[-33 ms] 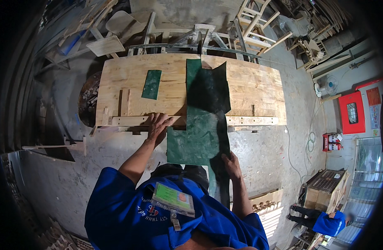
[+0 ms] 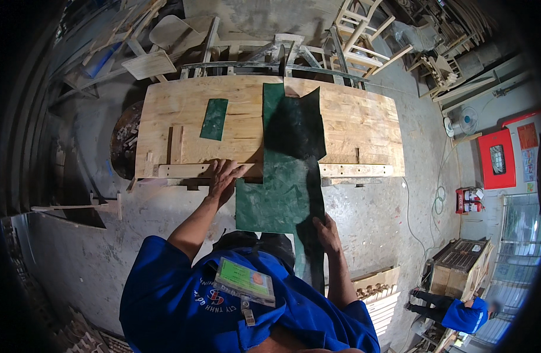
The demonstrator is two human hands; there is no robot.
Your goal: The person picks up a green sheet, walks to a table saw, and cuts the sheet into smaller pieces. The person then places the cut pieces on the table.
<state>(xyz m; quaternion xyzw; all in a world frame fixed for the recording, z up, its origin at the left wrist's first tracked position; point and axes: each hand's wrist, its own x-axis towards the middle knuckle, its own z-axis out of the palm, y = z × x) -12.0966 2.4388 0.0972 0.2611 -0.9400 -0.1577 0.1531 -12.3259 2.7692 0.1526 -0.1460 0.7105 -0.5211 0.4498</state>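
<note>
A long green sheet [image 2: 282, 200], cloth-like with a darker, dusty face at places, lies across the wooden worktable [image 2: 364, 123] and hangs over its front edge down beside my body. Its far end is ragged, and its right edge curls. My right hand [image 2: 328, 234] grips that right edge below the table, thumb on top; the other fingers are partly hidden. On the table's front rail rests my left hand [image 2: 224, 175], fingers loosely stretched out, just left of the sheet. A small green piece [image 2: 214, 119] lies flat on the tabletop, left of the long sheet.
A short wooden strip [image 2: 176, 145] lies at the table's left. Behind the table stand a frame [image 2: 253, 65] and a wooden chair [image 2: 362, 35]. Wooden slats [image 2: 376, 288] are at my right. Farther right, a person in blue [image 2: 462, 316] is beside a wooden cabinet [image 2: 459, 265].
</note>
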